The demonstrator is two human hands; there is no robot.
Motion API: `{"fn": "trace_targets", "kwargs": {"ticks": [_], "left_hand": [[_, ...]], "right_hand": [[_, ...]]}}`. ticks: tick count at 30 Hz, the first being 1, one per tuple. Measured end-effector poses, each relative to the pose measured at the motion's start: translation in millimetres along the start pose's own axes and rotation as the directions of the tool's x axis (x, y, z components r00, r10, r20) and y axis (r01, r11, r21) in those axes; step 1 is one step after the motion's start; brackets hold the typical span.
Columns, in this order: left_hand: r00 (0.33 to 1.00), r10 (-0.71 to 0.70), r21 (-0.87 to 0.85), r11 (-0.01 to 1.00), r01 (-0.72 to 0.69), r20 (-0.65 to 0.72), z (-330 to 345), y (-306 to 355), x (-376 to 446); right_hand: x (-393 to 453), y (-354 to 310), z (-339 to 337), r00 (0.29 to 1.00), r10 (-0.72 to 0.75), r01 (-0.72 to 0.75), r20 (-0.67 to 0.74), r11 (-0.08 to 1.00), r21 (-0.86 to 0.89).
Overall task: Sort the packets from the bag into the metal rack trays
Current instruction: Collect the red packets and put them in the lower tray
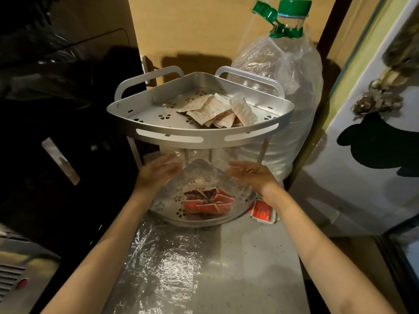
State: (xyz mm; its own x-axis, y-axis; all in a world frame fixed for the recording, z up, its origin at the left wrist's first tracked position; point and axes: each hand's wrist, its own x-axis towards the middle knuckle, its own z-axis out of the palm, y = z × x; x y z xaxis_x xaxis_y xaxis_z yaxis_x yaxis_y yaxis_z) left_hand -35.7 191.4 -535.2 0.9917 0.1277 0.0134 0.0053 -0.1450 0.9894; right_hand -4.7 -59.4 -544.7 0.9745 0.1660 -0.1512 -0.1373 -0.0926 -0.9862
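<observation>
1. Your left hand (158, 169) and right hand (247, 173) were raised on either side of a clear plastic bag (199, 175), just under the upper tray (199, 134) of the metal corner rack. Both were blurred; the fingers looked spread against the film, but I could not tell whether either had a firm pinch on it.
2. To do this step well, you needed to keep the bag's mouth over the lower tray (204, 220) and tip it gently, so that nothing slid past the rim.
3. Below and between your hands, the red packets (207, 201) lay in a heap; whether they were inside the bag or already on the lower tray was unclear through the plastic.
4. Above your hands, the upper tray held a pile of pale packets (217, 111).
5. Below your right wrist, one red-and-white packet (263, 210) lay on the counter (249, 257), outside the rack and touching its edge; it probably needed collecting.
</observation>
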Motion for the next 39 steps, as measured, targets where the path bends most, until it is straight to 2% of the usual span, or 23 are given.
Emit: {"fn": "trace_targets", "kwargs": {"ticks": [2,4,7,10,12,15,18,21,24,27,30,34,39], "left_hand": [[1.000,-0.018,0.040,0.999,0.019,-0.012,-2.9,-6.6,-2.8],[1.000,0.002,0.149,0.989,0.001,-0.017,-8.7,-19.0,-9.4],[0.999,-0.045,0.136,0.990,0.043,0.008,-16.3,-31.8,-25.7],[0.998,-0.069,0.140,0.988,0.066,0.012,-14.3,-36.7,-27.0],[0.997,-0.074,0.142,0.987,0.077,-0.028,-9.6,-31.5,-24.3],[0.991,-0.099,0.085,0.991,0.106,-0.089,-6.3,-31.4,-21.5],[0.973,-0.159,0.013,0.987,0.163,-0.169,-4.1,-35.6,-18.4],[0.964,-0.223,0.041,0.972,0.232,-0.146,0.2,-38.4,-20.3],[0.979,-0.161,0.117,0.977,0.176,-0.128,-3.4,-42.0,-26.3],[0.988,-0.053,0.075,0.995,0.065,-0.148,-7.0,-23.6,-32.6],[0.984,0.083,0.028,0.996,-0.079,-0.156,-5.9,-2.4,-35.2],[0.966,0.125,-0.038,0.990,-0.137,-0.225,-7.1,14.8,-36.6],[0.966,0.144,-0.113,0.979,-0.171,-0.216,-12.7,30.9,-36.8]], "right_hand": [[-2.3,6.2,-6.9,0.999,0.013,-0.012,0.043,1.000,-0.025],[-7.9,13.5,-13.8,0.988,0.006,-0.003,0.156,1.000,-0.022],[-14.9,22.3,-20.1,0.948,0.056,-0.044,0.314,0.998,-0.044],[-21.3,24.7,-21.5,0.874,0.157,-0.046,0.459,0.969,-0.243],[-25.0,22.3,-18.2,0.853,0.211,-0.036,0.478,0.937,-0.349],[-28.3,17.6,-8.5,0.901,0.151,0.020,0.407,0.922,-0.386],[-28.2,14.7,-2.7,0.964,0.069,-0.001,0.258,0.967,-0.256],[-28.2,14.7,-2.0,0.989,0.052,-0.013,0.142,0.964,-0.266],[-28.3,13.4,-0.9,0.997,0.013,0.003,0.076,0.978,-0.207],[-26.1,7.6,-2.1,0.996,-0.077,0.074,-0.034,0.993,-0.095],[-25.2,-1.8,-4.6,0.993,-0.116,0.113,-0.038,0.991,-0.069],[-23.3,-15.8,-7.0,0.987,-0.161,0.160,-0.015,0.987,-0.025],[-24.3,-24.8,-6.2,0.986,-0.166,0.166,-0.013,0.986,0.018]]}}
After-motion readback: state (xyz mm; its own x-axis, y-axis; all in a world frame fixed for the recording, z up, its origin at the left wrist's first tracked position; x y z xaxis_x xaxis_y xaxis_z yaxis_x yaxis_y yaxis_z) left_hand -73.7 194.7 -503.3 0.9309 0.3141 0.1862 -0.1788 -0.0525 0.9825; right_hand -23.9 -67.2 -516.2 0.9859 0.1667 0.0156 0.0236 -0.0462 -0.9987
